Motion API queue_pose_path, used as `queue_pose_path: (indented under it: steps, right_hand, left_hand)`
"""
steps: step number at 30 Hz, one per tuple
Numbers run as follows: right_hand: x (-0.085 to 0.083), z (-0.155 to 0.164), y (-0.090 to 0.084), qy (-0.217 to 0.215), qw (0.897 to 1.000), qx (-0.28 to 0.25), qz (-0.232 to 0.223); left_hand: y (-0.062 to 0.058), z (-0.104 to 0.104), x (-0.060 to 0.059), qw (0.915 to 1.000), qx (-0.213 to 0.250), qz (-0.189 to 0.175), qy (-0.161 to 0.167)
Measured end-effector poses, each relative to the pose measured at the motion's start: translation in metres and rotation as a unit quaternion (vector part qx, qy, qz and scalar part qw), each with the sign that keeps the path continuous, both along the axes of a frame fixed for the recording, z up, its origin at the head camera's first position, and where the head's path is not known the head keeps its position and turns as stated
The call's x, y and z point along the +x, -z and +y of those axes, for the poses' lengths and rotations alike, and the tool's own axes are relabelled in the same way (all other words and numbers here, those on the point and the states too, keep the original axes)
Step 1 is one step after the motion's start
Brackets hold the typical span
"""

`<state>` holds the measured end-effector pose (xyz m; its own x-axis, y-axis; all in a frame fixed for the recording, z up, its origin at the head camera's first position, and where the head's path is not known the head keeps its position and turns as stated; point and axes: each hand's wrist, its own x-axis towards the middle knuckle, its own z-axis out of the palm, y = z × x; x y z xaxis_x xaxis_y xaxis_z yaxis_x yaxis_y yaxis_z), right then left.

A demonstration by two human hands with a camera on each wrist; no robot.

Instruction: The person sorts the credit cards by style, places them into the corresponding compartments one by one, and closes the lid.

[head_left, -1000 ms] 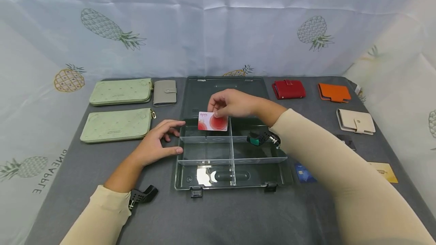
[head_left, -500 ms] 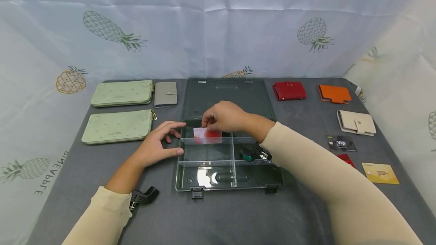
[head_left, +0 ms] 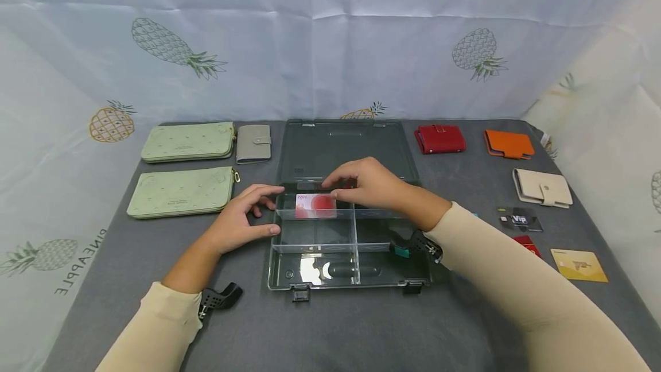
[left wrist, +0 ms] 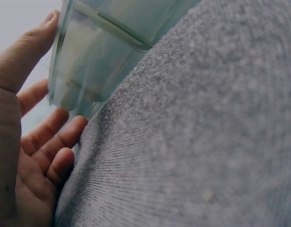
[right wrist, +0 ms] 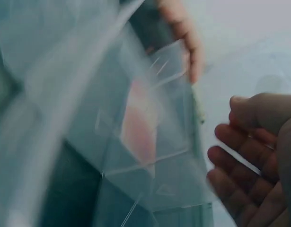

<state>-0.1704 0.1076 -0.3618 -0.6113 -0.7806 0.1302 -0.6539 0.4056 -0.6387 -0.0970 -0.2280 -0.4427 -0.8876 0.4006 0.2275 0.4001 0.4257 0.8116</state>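
A pink and red card (head_left: 316, 204) lies in the back left compartment of the dark see-through divider box (head_left: 312, 286), whose lid is folded back. Just right of the card and above the box hovers my right hand (head_left: 376, 183), its fingers parted and nothing between them. The right wrist view shows the card (right wrist: 139, 127) through the clear dividers, apart from those fingers. At the box's left wall, my left hand (head_left: 241, 217) touches the rim with thumb and fingertips, its fingers relaxed.
Two light green wallets (head_left: 181, 191) and a grey card holder (head_left: 253, 143) lie at left. Red (head_left: 440, 139), orange (head_left: 510, 143) and cream wallets (head_left: 542, 187) lie at right. Below them are a black VIP card (head_left: 519, 219), a red card (head_left: 528, 244) and a gold card (head_left: 579, 264).
My right hand lowered the pink and red card into the back left compartment, let go of it and moved to the right. The left hand stayed at the box's edge.
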Motion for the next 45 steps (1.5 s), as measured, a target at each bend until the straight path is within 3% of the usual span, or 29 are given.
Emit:
queue_pose_path:
  steps: [5,7,13,23,28,33,36,45]
  right_hand:
    - [0.013,0.043,-0.008,0.058,0.994,-0.032,-0.09]
    - [0.016,0.066,-0.01,0.081,0.991,-0.032,-0.106]
    - [0.028,0.138,-0.007,0.153,0.985,-0.002,-0.082]
    - [0.045,0.228,0.016,0.214,0.97,0.096,-0.068]
    - [0.043,0.247,0.029,0.197,0.971,0.114,-0.077]
    - [0.038,0.247,0.041,0.16,0.978,0.131,-0.021]
    - [0.035,0.243,0.042,0.153,0.978,0.144,-0.012]
    - [0.03,0.239,0.033,0.167,0.969,0.15,-0.107]
  left_hand:
    - [0.0,0.001,0.0,1.0,-0.006,-0.001,0.0]
    - [-0.001,0.001,0.0,1.0,-0.007,-0.001,0.001]
    - [-0.003,0.0,0.0,0.9999,-0.012,-0.004,-0.004]
    - [-0.001,-0.001,0.002,1.0,-0.004,-0.002,-0.009]
    - [0.0,0.0,0.002,1.0,-0.005,-0.001,-0.008]
    - [0.001,0.001,0.001,1.0,-0.005,-0.004,-0.007]
    - [0.002,0.001,0.001,0.9999,-0.005,-0.005,-0.007]
    - [0.002,0.0,0.001,0.9999,-0.007,0.002,-0.008]
